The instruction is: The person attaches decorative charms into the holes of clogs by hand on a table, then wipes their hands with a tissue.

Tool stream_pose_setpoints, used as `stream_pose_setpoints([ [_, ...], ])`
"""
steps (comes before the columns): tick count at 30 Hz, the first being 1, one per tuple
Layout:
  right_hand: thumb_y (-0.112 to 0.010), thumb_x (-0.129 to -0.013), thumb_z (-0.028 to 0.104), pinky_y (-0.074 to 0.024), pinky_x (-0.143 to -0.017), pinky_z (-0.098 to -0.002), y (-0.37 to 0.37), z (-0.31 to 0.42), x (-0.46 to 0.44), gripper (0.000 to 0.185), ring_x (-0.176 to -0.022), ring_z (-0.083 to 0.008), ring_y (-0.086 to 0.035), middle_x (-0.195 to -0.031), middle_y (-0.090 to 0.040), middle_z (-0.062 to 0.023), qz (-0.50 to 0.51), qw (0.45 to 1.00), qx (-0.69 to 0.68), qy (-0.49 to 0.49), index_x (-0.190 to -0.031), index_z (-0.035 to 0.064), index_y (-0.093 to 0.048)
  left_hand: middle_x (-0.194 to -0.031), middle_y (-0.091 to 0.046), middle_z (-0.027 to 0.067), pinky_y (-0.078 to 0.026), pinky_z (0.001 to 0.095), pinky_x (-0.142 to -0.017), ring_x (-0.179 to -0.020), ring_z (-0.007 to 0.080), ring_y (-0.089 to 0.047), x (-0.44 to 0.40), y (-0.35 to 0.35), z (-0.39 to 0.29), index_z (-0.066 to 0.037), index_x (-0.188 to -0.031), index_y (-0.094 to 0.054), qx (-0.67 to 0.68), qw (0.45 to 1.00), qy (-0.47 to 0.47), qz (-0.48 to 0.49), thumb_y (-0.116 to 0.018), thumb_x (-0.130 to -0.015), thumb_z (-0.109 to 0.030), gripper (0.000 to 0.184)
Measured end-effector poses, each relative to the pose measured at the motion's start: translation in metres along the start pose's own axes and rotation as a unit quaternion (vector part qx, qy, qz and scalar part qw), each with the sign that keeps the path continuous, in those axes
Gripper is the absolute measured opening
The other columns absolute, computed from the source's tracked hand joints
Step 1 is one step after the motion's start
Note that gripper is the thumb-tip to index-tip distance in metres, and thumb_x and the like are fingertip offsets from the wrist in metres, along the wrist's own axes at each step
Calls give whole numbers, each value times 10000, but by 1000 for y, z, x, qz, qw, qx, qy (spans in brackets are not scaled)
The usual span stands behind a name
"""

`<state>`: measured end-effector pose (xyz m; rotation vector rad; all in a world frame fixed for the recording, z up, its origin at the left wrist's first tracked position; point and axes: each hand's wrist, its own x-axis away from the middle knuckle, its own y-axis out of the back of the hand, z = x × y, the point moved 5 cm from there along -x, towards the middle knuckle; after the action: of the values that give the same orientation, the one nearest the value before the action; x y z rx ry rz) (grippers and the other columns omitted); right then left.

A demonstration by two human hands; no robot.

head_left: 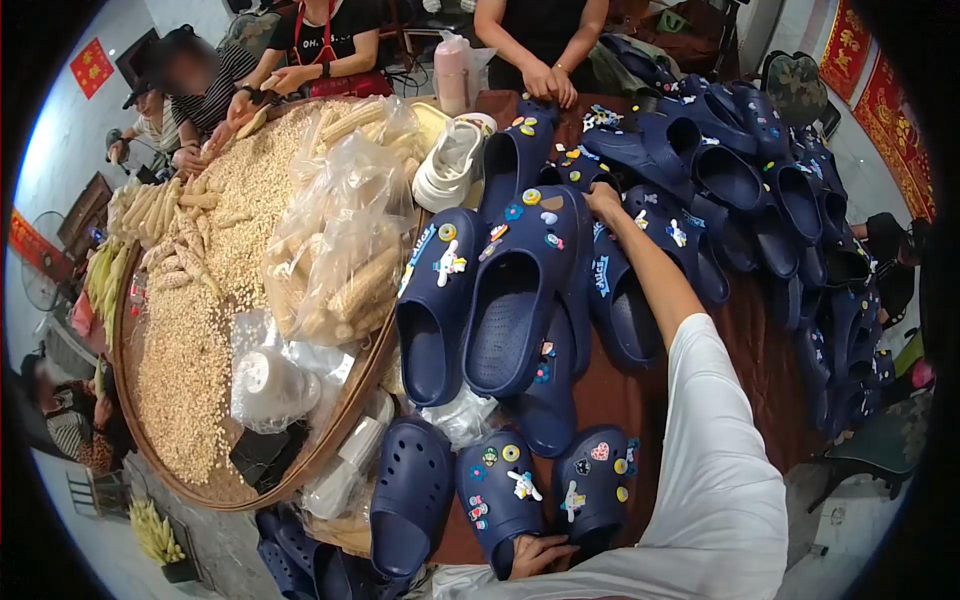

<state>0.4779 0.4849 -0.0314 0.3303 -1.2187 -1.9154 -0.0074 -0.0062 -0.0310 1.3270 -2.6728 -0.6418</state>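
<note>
Dark navy clogs with colourful charms cover the brown table. At the bottom, my left hand (541,554) is in the foot opening of a decorated clog (497,483), gripping its edge, with some fingers hidden inside. To its right lies another charmed clog (592,480); to its left, a plain clog with holes (411,490). My right arm, in a white sleeve, stretches forward. My right hand (603,201) is closed on a clog (582,166) at the middle of the pile, its fingertips partly hidden. Nearer me lie a large clog (520,265) and one with a blue ribbon charm (436,290).
A round woven tray (385,350) at left holds corn kernels (190,390), cobs and a plastic bag of cobs (345,270). White shoes (448,165) and a pink tumbler (453,75) stand near it. More clogs (735,175) are heaped at right. Several people sit around the table.
</note>
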Motion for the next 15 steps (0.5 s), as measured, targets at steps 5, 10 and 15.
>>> stream_pose_setpoints([
  [5,-729,-834,411,-471,-976,-410,16,-2,21,515,-1167,-370,-607,-1244,-640,-209,-28,999,-24,25,-1150,8,-672,-1042,-709,-2,-429,287,-811,-889,145,-631,-9,3,-13,-213,-956,-786,-15,999,-16,-46,-826,-652,-82,334],
  [10,-720,-878,273,-515,-800,-370,33,-18,12,365,-883,-245,-665,-1056,-695,-146,16,983,-180,15,-1103,-9,-671,-1023,-699,12,-426,304,-798,-850,171,-624,-11,7,-19,-198,-970,-778,4,997,-29,-77,-812,-658,-41,351],
  [15,-628,-949,140,-529,-811,-373,63,8,50,330,-919,-242,-657,-1073,-677,-84,95,862,-494,69,-1259,46,-568,-1028,-685,9,-416,314,-809,-859,190,-601,-18,13,-31,-185,-966,-767,-10,997,-30,-76,-802,-690,-49,310],
])
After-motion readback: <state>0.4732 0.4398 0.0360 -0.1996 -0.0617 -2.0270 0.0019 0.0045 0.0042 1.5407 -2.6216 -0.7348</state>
